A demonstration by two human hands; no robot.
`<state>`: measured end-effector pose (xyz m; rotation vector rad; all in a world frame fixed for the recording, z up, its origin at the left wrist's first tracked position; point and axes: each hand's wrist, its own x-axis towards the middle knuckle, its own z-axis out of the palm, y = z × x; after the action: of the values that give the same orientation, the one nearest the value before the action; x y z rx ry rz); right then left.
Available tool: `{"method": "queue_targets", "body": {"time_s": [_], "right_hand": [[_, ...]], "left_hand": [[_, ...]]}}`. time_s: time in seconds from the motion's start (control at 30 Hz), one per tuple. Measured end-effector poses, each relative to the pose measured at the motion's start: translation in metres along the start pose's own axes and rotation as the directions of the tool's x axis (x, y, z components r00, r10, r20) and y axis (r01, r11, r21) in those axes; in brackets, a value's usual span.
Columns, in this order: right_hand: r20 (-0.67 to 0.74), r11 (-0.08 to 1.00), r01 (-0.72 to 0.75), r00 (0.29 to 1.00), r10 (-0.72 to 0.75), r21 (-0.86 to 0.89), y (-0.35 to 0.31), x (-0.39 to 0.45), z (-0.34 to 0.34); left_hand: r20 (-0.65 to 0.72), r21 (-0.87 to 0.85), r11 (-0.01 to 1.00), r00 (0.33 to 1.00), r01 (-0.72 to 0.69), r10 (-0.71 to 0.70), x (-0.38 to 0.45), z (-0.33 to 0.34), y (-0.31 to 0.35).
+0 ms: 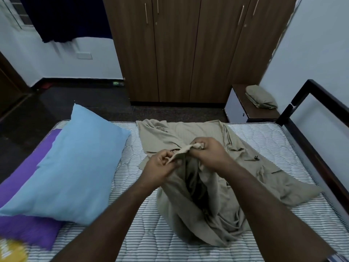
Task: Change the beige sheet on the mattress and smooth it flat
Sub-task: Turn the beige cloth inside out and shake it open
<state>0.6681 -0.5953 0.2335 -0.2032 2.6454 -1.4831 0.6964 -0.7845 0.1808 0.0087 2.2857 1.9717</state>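
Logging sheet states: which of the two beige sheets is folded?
The beige sheet on the bedside cabinet, a neat folded bundle. The other beige sheet lies rumpled on the striped mattress.

The sheet [217, 167] heaps over the middle of the mattress [273, 137], from its far edge nearly to the near edge. Two stacked pillows [75, 163] fill the left side. Bare striped strips stay open between pillows and sheet, and along the right edge, where the bed frame [311, 148] walls it.

Bare forearms, no sleeves, hands [181, 157] ringless
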Motion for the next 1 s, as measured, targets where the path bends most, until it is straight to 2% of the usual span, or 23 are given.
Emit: {"method": "queue_targets", "body": {"time_s": [0.1,0.23,0.27,0.33,0.4,0.47,0.57,0.63,0.73,0.83,0.9,0.97,1.0], "right_hand": [[-0.048,0.986,0.071,0.997,-0.064,0.152,-0.019,0.0,-0.005],[-0.162,0.907,0.16,0.981,-0.103,0.389,-0.041,0.0,-0.01],[-0.205,0.895,0.171,0.974,-0.092,0.413,-0.043,0.002,-0.014],[-0.29,0.897,0.19,0.954,-0.074,0.398,-0.043,0.005,-0.026],[-0.353,0.913,0.179,0.935,-0.041,0.366,-0.039,0.008,-0.037],[-0.379,0.92,0.15,0.925,-0.002,0.362,-0.029,0.012,-0.046],[-0.405,0.915,0.135,0.914,0.034,0.379,-0.02,0.017,-0.053],[-0.398,0.907,0.14,0.917,0.033,0.397,-0.019,0.018,-0.054],[-0.308,0.881,0.128,0.951,0.021,0.455,-0.025,0.018,-0.048],[-0.16,0.895,0.114,0.986,-0.049,0.43,-0.035,0.014,-0.037],[0.03,0.924,0.087,0.994,-0.106,0.371,-0.038,0.014,-0.028],[0.202,0.967,0.067,0.972,-0.119,0.247,-0.041,0.014,-0.017],[0.207,0.986,0.08,0.972,-0.11,0.148,-0.041,0.015,-0.012]], "left_hand": [[0.042,0.216,0.974,0.997,0.061,-0.072,-0.007,0.0,-0.028],[-0.065,0.466,0.854,0.972,0.231,-0.227,-0.015,-0.001,-0.059],[-0.116,0.428,0.851,0.952,0.304,-0.282,-0.015,-0.003,-0.062],[-0.192,0.076,0.882,0.875,0.466,-0.445,-0.013,-0.008,-0.062],[-0.242,-0.24,0.851,0.82,0.467,-0.518,-0.006,-0.017,-0.05],[-0.313,-0.391,0.855,0.824,0.342,-0.472,0.004,-0.026,-0.033],[-0.412,-0.508,0.855,0.843,0.102,-0.346,0.02,-0.038,-0.002],[-0.455,-0.521,0.853,0.849,-0.011,-0.268,0.027,-0.039,0.023],[-0.469,-0.451,0.883,0.876,-0.128,-0.112,0.028,-0.032,0.06],[-0.352,-0.352,0.916,0.934,-0.193,0.061,0.023,-0.019,0.085],[-0.23,-0.258,0.94,0.959,-0.223,0.165,0.021,-0.011,0.093],[-0.171,-0.146,0.955,0.958,-0.258,0.232,0.02,-0.005,0.095],[-0.172,-0.13,0.957,0.957,-0.258,0.235,0.02,-0.004,0.093]]}}
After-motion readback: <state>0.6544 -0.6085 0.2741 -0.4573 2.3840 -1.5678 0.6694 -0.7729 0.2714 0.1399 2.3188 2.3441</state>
